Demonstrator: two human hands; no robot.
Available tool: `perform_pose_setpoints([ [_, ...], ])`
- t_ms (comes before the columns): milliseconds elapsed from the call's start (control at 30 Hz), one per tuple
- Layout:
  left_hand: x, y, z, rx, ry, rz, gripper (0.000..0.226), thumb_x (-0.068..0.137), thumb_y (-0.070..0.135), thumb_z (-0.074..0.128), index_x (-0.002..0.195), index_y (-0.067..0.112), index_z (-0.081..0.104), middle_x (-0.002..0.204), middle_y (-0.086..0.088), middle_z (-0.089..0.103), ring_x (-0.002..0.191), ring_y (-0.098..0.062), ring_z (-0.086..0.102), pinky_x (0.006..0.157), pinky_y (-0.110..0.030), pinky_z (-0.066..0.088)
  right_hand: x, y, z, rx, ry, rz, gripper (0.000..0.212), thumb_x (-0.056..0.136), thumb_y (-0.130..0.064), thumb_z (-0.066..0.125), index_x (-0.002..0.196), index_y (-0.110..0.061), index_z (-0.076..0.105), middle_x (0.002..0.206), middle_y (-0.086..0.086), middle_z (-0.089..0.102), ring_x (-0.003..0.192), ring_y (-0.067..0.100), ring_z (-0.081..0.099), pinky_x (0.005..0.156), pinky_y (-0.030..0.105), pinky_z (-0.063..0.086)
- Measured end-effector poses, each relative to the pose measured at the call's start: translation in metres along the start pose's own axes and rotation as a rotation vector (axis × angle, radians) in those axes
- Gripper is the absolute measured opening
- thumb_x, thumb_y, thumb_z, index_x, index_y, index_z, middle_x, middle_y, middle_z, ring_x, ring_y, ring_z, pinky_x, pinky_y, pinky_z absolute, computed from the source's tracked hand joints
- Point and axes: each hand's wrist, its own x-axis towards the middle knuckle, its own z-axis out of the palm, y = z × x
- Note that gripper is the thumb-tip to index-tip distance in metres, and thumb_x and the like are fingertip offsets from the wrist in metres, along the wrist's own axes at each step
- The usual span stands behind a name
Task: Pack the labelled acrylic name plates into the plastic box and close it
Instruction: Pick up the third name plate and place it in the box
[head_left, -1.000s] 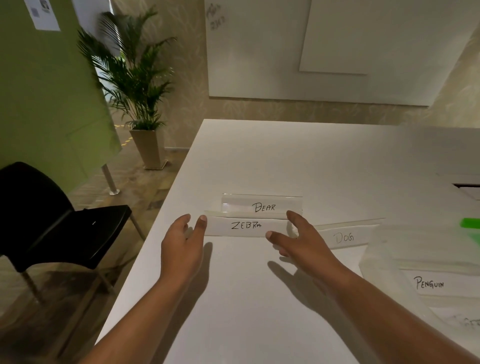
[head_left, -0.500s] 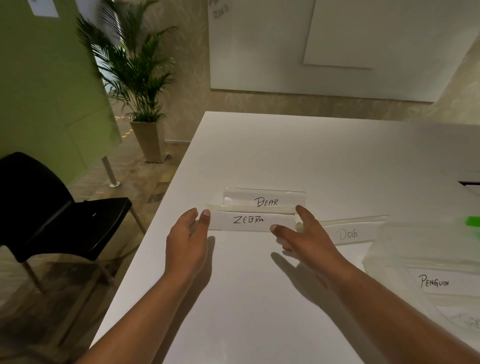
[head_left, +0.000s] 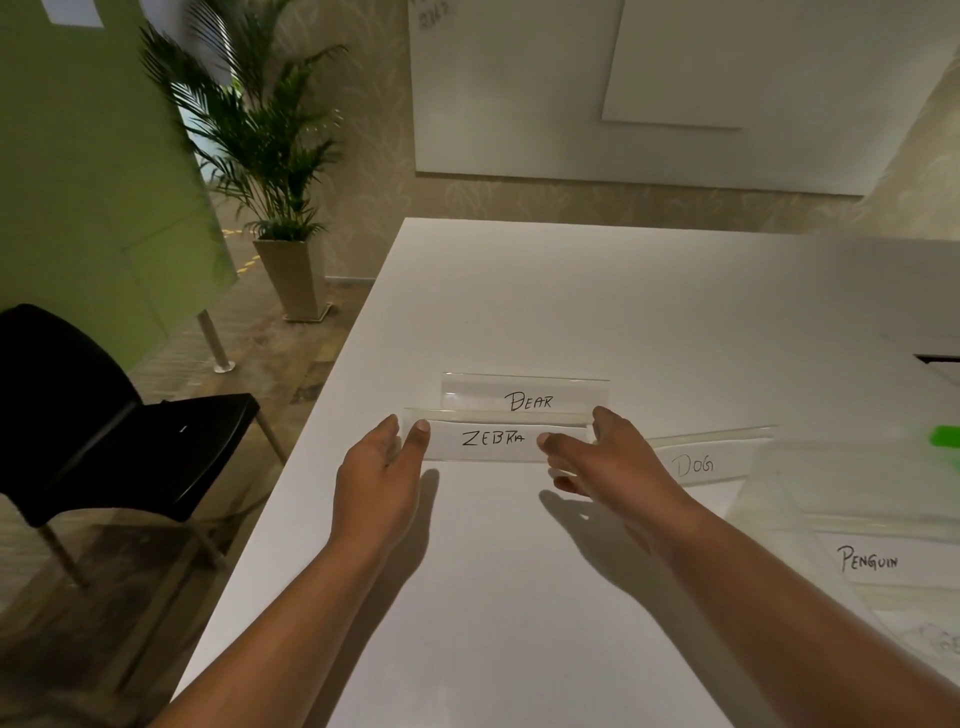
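Note:
The ZEBRA name plate (head_left: 488, 439) stands on the white table (head_left: 519, 597), and I hold it at both ends. My left hand (head_left: 376, 483) has its thumb on the front of the left end. My right hand (head_left: 613, 467) pinches the right end, thumb in front and forefinger over the top. The BEAR plate (head_left: 524, 397) stands just behind it. The DOG plate (head_left: 696, 465) lies to the right, partly hidden by my right hand. At the right edge, the translucent plastic box (head_left: 769, 499) holds the PENGUIN plate (head_left: 867, 558) and another below it.
A green clip (head_left: 945, 436) shows on the box's far side. A black chair (head_left: 104, 431) stands left of the table, close to its edge. A potted palm (head_left: 275, 171) and a green partition (head_left: 93, 182) stand further left. A cut-out (head_left: 937, 359) is in the tabletop at far right.
Both hands have closed a little onto the ends of the ZEBRA plate, and the right thumb now rests on its front. The plates have stayed in place.

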Motion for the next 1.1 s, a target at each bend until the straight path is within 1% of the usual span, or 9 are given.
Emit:
perform_pose_setpoints([
  [267, 0.005, 0.0, -0.003, 0.072, 0.084, -0.005, 0.036, 0.091, 0.029, 0.062, 0.117, 0.004, 0.066, 0.114, -0.008, 0.071, 0.108, -0.023, 0.064, 0.092, -0.034, 0.051, -0.002, -0.003, -0.003, 0.061, -0.033, 0.0, 0.029, 0.081, -0.029, 0.073, 0.08, -0.015, 0.049, 0.091, 0.001, 0.051, 0.097, 0.029, 0.071, 0.086, 0.049, 0.057],
  [333, 0.003, 0.001, -0.005, 0.085, 0.138, -0.02, 0.035, 0.089, 0.022, 0.066, 0.12, 0.006, 0.066, 0.114, -0.005, 0.072, 0.103, -0.017, 0.065, 0.091, -0.028, 0.048, -0.007, -0.006, -0.004, 0.03, -0.01, -0.018, 0.029, 0.083, -0.027, 0.072, 0.099, -0.007, 0.059, 0.11, 0.014, 0.06, 0.098, 0.029, 0.07, 0.088, 0.05, 0.056],
  [367, 0.001, 0.002, -0.006, 0.073, 0.168, -0.024, 0.038, 0.087, 0.02, 0.069, 0.123, 0.008, 0.065, 0.114, -0.003, 0.071, 0.102, -0.014, 0.065, 0.095, -0.03, 0.048, -0.011, -0.008, -0.004, 0.009, 0.013, -0.028, 0.044, 0.084, -0.026, 0.072, 0.114, 0.001, 0.054, 0.129, 0.008, 0.036, 0.099, 0.033, 0.069, 0.09, 0.053, 0.054],
  [467, -0.006, 0.007, -0.012, -0.001, 0.22, -0.034, 0.033, 0.084, 0.015, 0.073, 0.117, 0.012, 0.069, 0.103, -0.002, 0.073, 0.095, -0.015, 0.068, 0.092, -0.035, 0.054, -0.023, -0.013, -0.007, -0.05, 0.063, -0.083, 0.063, 0.084, -0.027, 0.071, 0.122, 0.01, 0.037, 0.123, -0.004, 0.026, 0.101, 0.041, 0.066, 0.09, 0.057, 0.052],
  [500, -0.009, 0.01, -0.015, -0.052, 0.223, -0.041, 0.03, 0.083, 0.014, 0.073, 0.113, 0.012, 0.071, 0.098, -0.001, 0.074, 0.091, -0.015, 0.069, 0.087, -0.031, 0.055, -0.028, -0.013, -0.008, -0.054, 0.067, -0.089, 0.063, 0.083, -0.028, 0.071, 0.121, 0.009, 0.037, 0.092, -0.011, 0.039, 0.101, 0.041, 0.066, 0.089, 0.056, 0.053],
  [533, -0.013, 0.012, -0.019, -0.113, 0.214, -0.055, 0.028, 0.083, 0.013, 0.074, 0.11, 0.013, 0.071, 0.094, 0.0, 0.074, 0.086, -0.013, 0.07, 0.08, -0.026, 0.055, -0.033, -0.012, -0.01, -0.053, 0.075, -0.091, 0.059, 0.084, -0.028, 0.071, 0.12, 0.008, 0.04, 0.123, 0.016, 0.059, 0.099, 0.039, 0.067, 0.087, 0.053, 0.055],
  [700, -0.042, 0.025, -0.044, -0.495, 0.083, -0.157, 0.026, 0.078, 0.007, 0.075, 0.102, 0.015, 0.072, 0.079, 0.002, 0.076, 0.068, -0.006, 0.069, 0.066, -0.017, 0.055, -0.066, -0.007, -0.02, 0.026, 0.125, -0.11, 0.051, 0.087, -0.024, 0.068, 0.131, -0.005, 0.05, 0.135, -0.008, 0.056, 0.081, 0.013, 0.074, 0.081, 0.039, 0.059],
  [867, -0.087, 0.039, -0.065, -0.708, 0.04, -0.204, 0.037, 0.062, 0.01, 0.075, 0.099, 0.012, 0.071, 0.08, -0.001, 0.076, 0.073, -0.009, 0.07, 0.069, -0.022, 0.059, -0.104, 0.01, -0.037, 0.186, 0.204, -0.085, 0.045, 0.088, -0.02, 0.068, 0.132, -0.019, 0.057, 0.116, -0.003, 0.069, 0.079, 0.018, 0.075, 0.078, 0.038, 0.058],
  [1100, -0.127, 0.052, -0.077, -0.73, 0.011, -0.132, 0.045, 0.046, 0.02, 0.079, 0.09, 0.011, 0.074, 0.075, -0.002, 0.074, 0.067, -0.01, 0.07, 0.066, -0.02, 0.057, -0.147, 0.016, -0.058, 0.271, 0.238, -0.136, 0.008, 0.084, -0.015, 0.071, 0.084, -0.012, 0.078, 0.076, 0.006, 0.074, 0.061, 0.011, 0.063, 0.061, 0.03, 0.05],
])
